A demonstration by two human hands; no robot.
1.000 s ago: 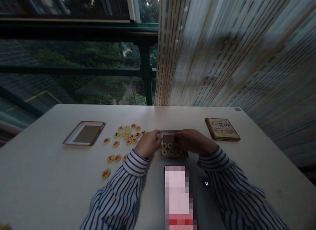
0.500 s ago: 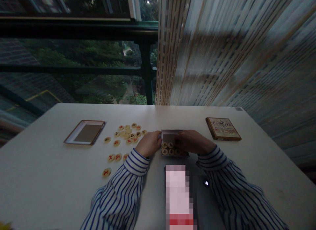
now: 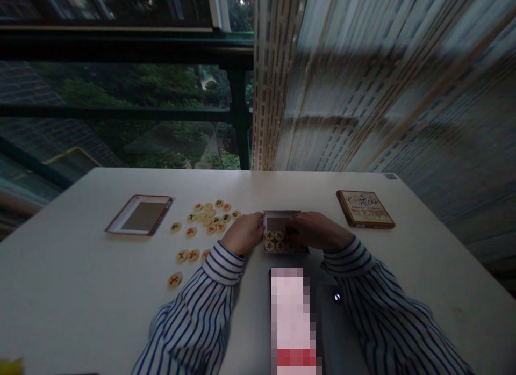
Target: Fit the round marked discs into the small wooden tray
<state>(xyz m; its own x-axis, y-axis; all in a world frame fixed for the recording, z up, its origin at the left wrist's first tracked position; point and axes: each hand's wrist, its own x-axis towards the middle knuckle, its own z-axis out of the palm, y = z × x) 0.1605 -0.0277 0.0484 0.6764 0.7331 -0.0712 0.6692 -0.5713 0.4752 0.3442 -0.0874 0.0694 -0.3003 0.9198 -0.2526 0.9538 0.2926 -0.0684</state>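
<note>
Dim light. White surface (image 3: 80,289) spans your ten to two o'clock; dark railing (image 3: 239,122) at eleven, greenery (image 3: 169,87) beyond; striped curtain (image 3: 355,95) at one.

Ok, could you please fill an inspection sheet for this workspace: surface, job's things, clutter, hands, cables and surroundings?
Surface: white table, smooth.
Job's things: open box with round pieces along its near side; loose pieces scattered to its left.
Clutter: shallow tray or lid at left; printed box at right; pixelated item in front.
Hands: left hand at the open box's left edge; right hand reaches over its right side, fingertips unclear.
Cables: nothing seen.
Surroundings: dark railing with greenery beyond; striped curtain at right.
</note>
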